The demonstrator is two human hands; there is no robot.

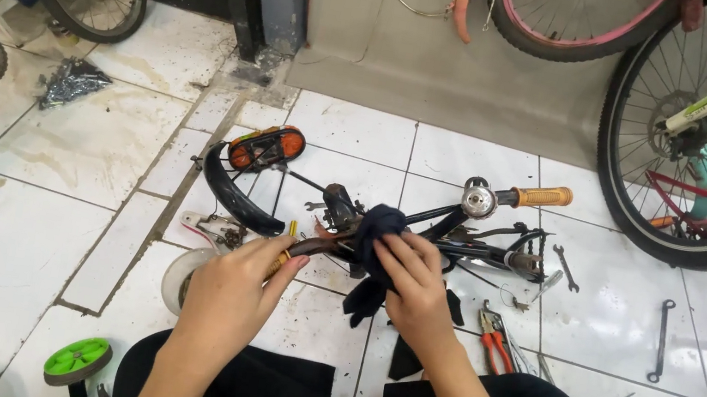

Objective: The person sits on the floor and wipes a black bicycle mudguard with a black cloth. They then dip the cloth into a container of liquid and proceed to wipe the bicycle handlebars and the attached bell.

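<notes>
The person is sitting on a white tiled floor (52, 153) with a black handlebar (448, 224) lying across the tiles just ahead of the knees. The left hand (233, 288) is gripping the near end of the handlebar, fingers curled closed around the bar. The right hand (411, 282) is pressing a dark blue cloth (379, 230) against the middle of the handlebar, fingers bent over the cloth and holding it; a loose end of the cloth is hanging down below the hand. The far end of the handlebar is carrying an orange grip (542, 197) and a round silver bell (478, 198) just beside it.

A black mudguard (233, 194) is lying to the left of the handlebar, with an orange reflector (266, 146) near its upper end. Red-handled pliers (495, 343) are resting on the tiles just to the right of the right hand. A flat spanner (660, 340) is lying well apart on the right. A green training wheel (77, 360) is standing near the left knee.
</notes>
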